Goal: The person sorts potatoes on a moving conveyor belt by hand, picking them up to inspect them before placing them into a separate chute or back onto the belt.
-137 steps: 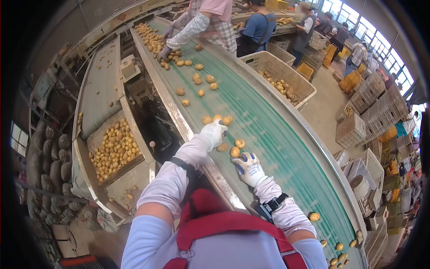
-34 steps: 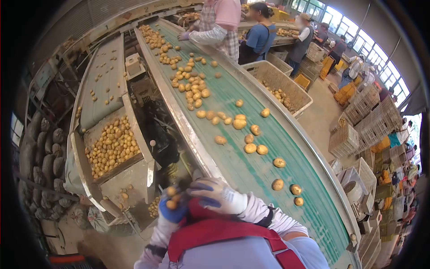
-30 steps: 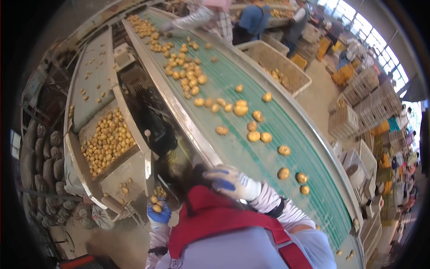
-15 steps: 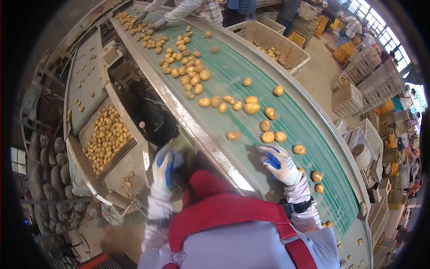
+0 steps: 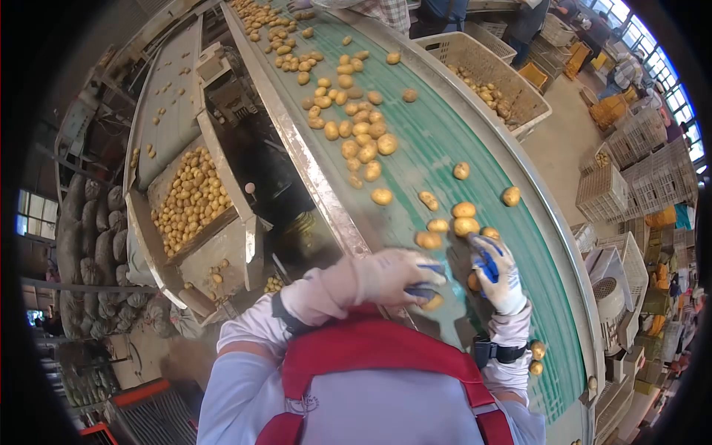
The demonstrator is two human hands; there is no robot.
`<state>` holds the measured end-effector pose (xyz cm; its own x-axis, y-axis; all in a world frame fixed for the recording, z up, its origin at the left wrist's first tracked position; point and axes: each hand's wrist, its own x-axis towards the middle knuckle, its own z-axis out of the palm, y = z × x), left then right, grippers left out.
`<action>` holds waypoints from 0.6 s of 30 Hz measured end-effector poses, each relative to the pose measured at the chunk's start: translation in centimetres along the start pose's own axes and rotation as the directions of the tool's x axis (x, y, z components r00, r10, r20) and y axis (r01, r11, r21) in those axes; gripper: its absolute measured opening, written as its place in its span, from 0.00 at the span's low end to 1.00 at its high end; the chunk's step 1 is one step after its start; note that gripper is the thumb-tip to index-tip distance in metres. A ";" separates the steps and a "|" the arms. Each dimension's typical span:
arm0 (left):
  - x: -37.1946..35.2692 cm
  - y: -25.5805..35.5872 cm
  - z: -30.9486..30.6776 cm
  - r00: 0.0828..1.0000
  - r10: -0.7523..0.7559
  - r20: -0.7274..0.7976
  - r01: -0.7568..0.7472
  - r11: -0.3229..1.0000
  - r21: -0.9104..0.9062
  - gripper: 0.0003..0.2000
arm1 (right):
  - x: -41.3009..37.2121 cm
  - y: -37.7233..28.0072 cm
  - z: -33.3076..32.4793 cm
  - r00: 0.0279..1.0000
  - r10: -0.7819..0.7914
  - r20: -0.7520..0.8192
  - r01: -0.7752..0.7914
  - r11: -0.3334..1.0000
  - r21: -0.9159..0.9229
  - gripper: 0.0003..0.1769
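My left hand (image 5: 404,276), in a white glove with blue palm, reaches across the near edge of the green conveyor belt (image 5: 437,122). Its blurred fingers bend down over a potato (image 5: 432,301), which shows just below them. Over the belt to the right is my right hand (image 5: 498,276), gloved alike, fingers apart and bent. One potato (image 5: 474,282) lies beside its thumb side, and another potato (image 5: 490,233) is right at its fingertips. Several more potatoes (image 5: 464,218) lie on the belt just beyond both hands.
A larger group of potatoes (image 5: 363,137) spreads up the belt, where a co-worker's sleeve (image 5: 382,11) shows. Left of the metal rail (image 5: 326,189) stands a bin (image 5: 239,216) heaped with potatoes. Beyond the belt is a large plastic crate (image 5: 530,111); stacked crates (image 5: 645,178) stand farther right.
My left hand has swung right, from beside the belt to over it. My right hand has moved slightly right, its fingers now among potatoes. The view has shifted, and potatoes have travelled toward me.
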<state>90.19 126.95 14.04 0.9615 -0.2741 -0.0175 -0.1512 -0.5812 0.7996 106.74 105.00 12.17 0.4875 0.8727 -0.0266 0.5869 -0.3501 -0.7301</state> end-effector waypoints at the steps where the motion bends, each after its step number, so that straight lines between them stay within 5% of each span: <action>1: -0.3 0.1 -2.1 0.998 -0.004 -0.055 0.005 1.000 0.010 0.19 | 0.4 -0.3 -0.7 1.000 0.009 0.013 -0.009 1.000 0.018 0.28; 3: -1.0 -2.9 -4.8 0.963 -0.145 -0.227 0.220 0.908 0.356 0.19 | 0.8 -0.6 -0.6 0.999 0.018 0.029 -0.019 0.999 0.032 0.27; 5: -0.9 -5.9 -6.8 0.834 -0.387 -0.394 0.541 0.716 0.442 0.23 | 1.8 -1.5 0.4 0.998 -0.052 0.047 0.050 0.998 0.045 0.27; 6: -0.5 -7.0 -7.1 0.834 -0.384 -0.396 0.539 0.716 0.443 0.23 | 2.5 -2.1 0.9 0.995 -0.074 0.067 0.066 0.991 0.114 0.28; 8: 0.4 -8.6 -7.1 0.752 -0.642 -0.152 0.627 0.623 0.468 0.28 | 4.3 -3.3 1.8 0.975 -0.183 0.124 0.172 0.980 0.095 0.29; 13: 1.7 -9.2 -4.9 0.740 -0.646 -0.190 0.664 0.654 0.363 0.30 | 7.3 -3.4 2.6 0.954 -0.268 0.135 0.260 0.963 0.074 0.28; 15: 1.8 -8.2 -4.8 0.731 -0.680 -0.060 0.640 0.652 0.408 0.29 | 7.9 -3.2 1.5 0.956 -0.247 0.157 0.242 0.969 0.050 0.27; 18: 1.9 -7.8 -3.2 0.786 -0.615 -0.057 0.585 0.712 0.388 0.27 | 10.2 -1.6 0.8 0.968 -0.199 0.151 0.197 0.980 0.024 0.26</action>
<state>93.93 133.42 9.65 0.8622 0.1854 -0.4714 0.3658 -0.8716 0.3263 110.20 114.74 12.54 0.2579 0.9660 0.0161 0.6555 -0.1628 -0.7374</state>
